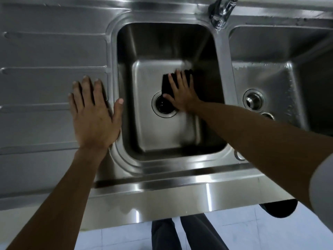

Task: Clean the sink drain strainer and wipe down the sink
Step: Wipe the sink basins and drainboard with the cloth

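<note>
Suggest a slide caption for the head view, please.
Right hand presses dark cloth onto basin floor beside drain; left hand rests on drainboard.

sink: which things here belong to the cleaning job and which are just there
In the job: right hand pressing black cloth, middle basin, its drain.
Just there: tap, right basin, draining board under the left hand.

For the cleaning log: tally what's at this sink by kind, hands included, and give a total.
Basins: 2
Drains: 2
Black cloth: 1
Faucet: 1
Hands: 2
Total: 8
</note>
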`<state>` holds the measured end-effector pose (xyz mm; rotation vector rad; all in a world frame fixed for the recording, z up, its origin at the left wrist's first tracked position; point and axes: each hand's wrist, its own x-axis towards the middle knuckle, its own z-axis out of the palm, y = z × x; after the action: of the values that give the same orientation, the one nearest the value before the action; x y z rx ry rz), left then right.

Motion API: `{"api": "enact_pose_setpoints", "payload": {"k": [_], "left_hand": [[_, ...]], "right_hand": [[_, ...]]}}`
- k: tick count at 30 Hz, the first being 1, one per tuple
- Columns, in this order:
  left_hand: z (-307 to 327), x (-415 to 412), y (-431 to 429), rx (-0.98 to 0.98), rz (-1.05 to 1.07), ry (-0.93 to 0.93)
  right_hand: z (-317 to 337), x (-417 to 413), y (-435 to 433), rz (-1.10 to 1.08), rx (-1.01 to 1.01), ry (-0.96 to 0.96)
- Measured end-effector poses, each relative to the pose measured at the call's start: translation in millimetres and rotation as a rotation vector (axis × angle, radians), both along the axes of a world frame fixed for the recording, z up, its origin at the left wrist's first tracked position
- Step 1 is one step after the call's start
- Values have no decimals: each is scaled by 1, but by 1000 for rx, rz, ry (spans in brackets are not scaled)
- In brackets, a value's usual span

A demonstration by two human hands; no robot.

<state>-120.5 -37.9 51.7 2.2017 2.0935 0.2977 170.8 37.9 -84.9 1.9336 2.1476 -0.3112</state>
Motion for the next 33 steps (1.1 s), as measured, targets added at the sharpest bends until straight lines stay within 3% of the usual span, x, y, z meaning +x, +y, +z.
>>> {"api": "enact_pose_setpoints", "payload": {"k": [7, 11, 15, 20, 24, 30, 33], "left_hand": [[-6, 1, 3, 27, -10, 54], [-4, 0, 3, 12, -14, 51], [-2, -2, 2, 15, -18, 8], [-3, 0, 3, 9, -18, 5], [-3, 0, 3, 4, -14, 31], [-7, -1, 4, 11, -9, 49], [-4, 0, 4, -9, -10, 46]], "right_hand": [[-15, -56, 45, -51, 114, 80], [-17, -116, 50, 107, 127, 145], [-18, -82, 43, 203, 125, 119], [-12, 6, 21, -110, 188, -19], [-10, -18, 24, -154, 154, 8], [-20, -117, 20, 25, 191, 160], [-19, -122, 0, 158, 149, 168]]}}
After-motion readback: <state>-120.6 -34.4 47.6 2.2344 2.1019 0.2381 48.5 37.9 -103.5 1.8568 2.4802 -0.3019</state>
